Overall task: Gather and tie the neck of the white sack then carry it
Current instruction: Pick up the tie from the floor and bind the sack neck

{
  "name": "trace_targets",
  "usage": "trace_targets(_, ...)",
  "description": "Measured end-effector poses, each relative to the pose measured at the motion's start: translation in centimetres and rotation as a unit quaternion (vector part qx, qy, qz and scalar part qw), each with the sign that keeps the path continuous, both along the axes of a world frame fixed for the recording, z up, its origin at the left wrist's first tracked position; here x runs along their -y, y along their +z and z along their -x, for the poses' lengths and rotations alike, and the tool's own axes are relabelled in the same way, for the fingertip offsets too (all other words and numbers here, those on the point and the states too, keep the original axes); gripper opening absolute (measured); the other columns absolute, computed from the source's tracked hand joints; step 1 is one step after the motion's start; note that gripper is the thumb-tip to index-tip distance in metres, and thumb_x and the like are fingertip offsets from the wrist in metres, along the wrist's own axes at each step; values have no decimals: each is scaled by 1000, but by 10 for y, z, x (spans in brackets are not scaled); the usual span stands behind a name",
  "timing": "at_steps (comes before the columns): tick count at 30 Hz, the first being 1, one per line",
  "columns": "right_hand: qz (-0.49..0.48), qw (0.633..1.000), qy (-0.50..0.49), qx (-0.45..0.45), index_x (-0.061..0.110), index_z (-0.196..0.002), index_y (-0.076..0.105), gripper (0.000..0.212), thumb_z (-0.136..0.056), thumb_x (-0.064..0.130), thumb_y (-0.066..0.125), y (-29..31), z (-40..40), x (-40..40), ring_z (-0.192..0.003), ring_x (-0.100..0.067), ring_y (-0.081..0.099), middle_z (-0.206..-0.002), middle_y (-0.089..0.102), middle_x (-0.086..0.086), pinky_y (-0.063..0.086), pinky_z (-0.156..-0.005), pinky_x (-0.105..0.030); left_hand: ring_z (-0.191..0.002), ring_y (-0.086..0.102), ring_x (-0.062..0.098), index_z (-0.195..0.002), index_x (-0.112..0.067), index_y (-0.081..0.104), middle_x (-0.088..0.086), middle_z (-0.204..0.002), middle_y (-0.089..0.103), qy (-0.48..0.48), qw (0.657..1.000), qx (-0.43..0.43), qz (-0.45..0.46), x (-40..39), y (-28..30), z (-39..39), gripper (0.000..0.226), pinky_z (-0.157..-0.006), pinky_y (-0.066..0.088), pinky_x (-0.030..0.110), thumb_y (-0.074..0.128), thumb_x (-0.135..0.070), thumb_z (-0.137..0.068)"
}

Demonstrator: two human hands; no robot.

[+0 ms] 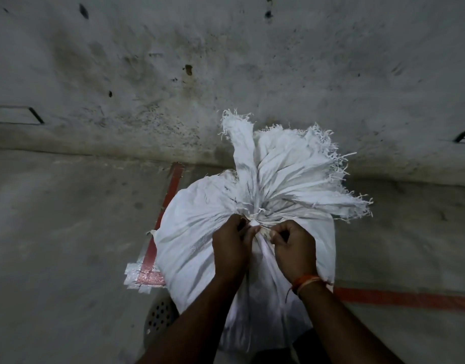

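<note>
A full white woven sack (pixel 192 232) stands on the floor below me, its frayed mouth (pixel 286 166) bunched and fanning away from me. A thin pale tie (pixel 255 222) wraps the gathered neck. My left hand (pixel 231 248) grips the neck and one end of the tie from the left. My right hand (pixel 294 248), with an orange thread on its wrist, pinches the other end from the right. Both hands touch the knot; my forearms hide the near side of the sack.
A stained grey concrete wall (pixel 226 61) rises just behind the sack. Red tape lines (pixel 399 298) with silver tape at the corner (pixel 144 274) mark the concrete floor. A round perforated drain cover (pixel 159 316) lies at the sack's lower left.
</note>
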State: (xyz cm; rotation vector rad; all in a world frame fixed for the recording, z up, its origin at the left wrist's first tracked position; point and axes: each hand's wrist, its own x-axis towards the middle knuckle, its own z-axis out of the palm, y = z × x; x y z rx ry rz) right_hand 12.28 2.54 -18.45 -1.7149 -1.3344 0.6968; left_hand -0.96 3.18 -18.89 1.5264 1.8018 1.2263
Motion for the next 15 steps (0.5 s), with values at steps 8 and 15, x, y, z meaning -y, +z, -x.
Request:
trace_targets(8,75,985,22,152,13,-72,68,12,-80,4,68,13,-32,0,-81,-21,65,-75,69,0,44,-72,-26,-71,58,14,-79,-13,59,-2,-74,64,3,998,-51,-33,-6,-12,-2,22,-64,38,25,75,-26,-86)
trace_targets(15,110,964,92,223,19,-74,67,12,-81,10,67,18,-41,5,-86,-23,67,-81,73,-1,49,-73,-30,-77,62,21,-85,-9,66,4,-80,68,-6,997,-60,-54,-8,-13,-3,16,-70,41,26,76,-22,-86)
